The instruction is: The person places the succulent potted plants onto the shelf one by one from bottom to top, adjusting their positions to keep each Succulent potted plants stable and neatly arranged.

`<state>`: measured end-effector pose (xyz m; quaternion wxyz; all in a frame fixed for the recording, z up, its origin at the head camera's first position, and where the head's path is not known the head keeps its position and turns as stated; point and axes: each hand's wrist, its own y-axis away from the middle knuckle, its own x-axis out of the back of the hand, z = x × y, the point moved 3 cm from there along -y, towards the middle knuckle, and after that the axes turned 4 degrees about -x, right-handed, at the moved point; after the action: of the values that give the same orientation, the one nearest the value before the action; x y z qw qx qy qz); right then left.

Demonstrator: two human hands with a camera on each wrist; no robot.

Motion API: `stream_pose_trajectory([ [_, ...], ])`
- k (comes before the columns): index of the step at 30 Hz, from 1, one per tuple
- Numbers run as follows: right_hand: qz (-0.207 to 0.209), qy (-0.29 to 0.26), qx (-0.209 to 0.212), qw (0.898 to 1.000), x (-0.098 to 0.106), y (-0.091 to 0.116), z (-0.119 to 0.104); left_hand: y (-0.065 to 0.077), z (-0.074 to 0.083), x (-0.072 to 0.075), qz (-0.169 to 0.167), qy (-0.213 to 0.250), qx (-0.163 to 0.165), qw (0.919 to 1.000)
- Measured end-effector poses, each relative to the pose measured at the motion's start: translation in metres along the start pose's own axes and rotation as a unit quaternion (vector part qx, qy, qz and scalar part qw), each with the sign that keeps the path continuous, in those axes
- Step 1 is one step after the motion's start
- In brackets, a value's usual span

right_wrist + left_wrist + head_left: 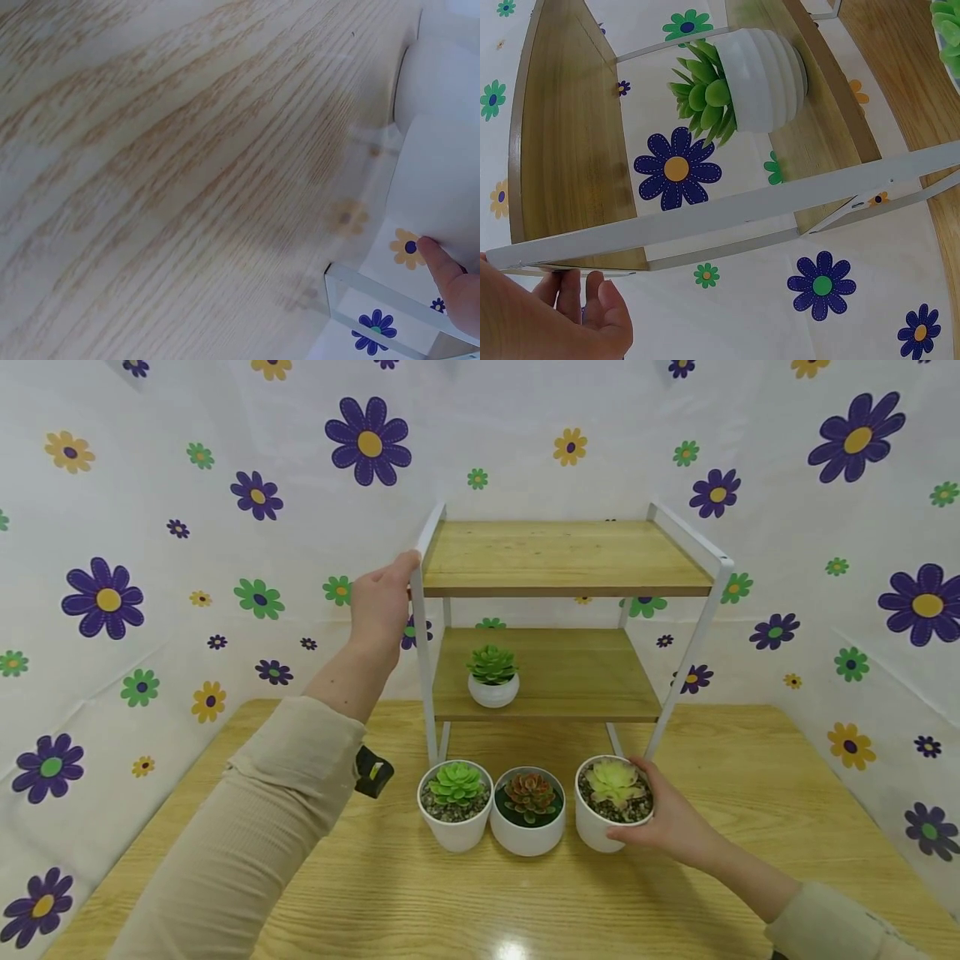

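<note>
My left hand (384, 602) grips the upper left corner of a two-tier shelf (566, 556) with wooden boards and a white frame. In the left wrist view its fingers (609, 304) curl behind the white side bar (705, 214). At the front right, my right hand (667, 822) holds a white pot with a pale yellow-green succulent (615, 783), thumb at the front and fingers round the far side. Left of it stand a white pot with a reddish succulent (529, 795) and one with a bright green succulent (456, 783). The right wrist view shows a fingertip (435, 251) against white pot walls.
A small ribbed white pot with a green succulent (493, 677) sits on the shelf's lower board, toward the left. The shelf stands on a wooden table (360, 877), with a flower-printed white cloth (172, 568) behind and at both sides. A black strap (372, 772) shows beneath the left forearm.
</note>
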<state>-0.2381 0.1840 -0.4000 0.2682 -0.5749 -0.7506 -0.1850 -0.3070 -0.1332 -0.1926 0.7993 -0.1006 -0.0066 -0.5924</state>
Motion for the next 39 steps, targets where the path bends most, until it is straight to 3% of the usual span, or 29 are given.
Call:
stream_pose_trajectory([
  [14,0.001,0.0,-0.002,1.0,0.003,0.002,-0.005,-0.001,0.0,0.0,0.0,0.0,-0.002,1.0],
  [21,0.011,0.01,0.02,1.0,0.004,0.002,-0.004,-0.001,-0.001,0.0,-0.001,-0.001,-0.002,1.0],
  [31,0.011,0.025,-0.002,1.0,0.01,0.003,-0.013,0.0,0.0,0.0,-0.003,-0.01,0.0,0.9999],
  [39,0.014,0.021,0.008,1.0,0.014,0.003,-0.017,0.0,0.0,0.0,-0.001,-0.009,0.001,1.0],
])
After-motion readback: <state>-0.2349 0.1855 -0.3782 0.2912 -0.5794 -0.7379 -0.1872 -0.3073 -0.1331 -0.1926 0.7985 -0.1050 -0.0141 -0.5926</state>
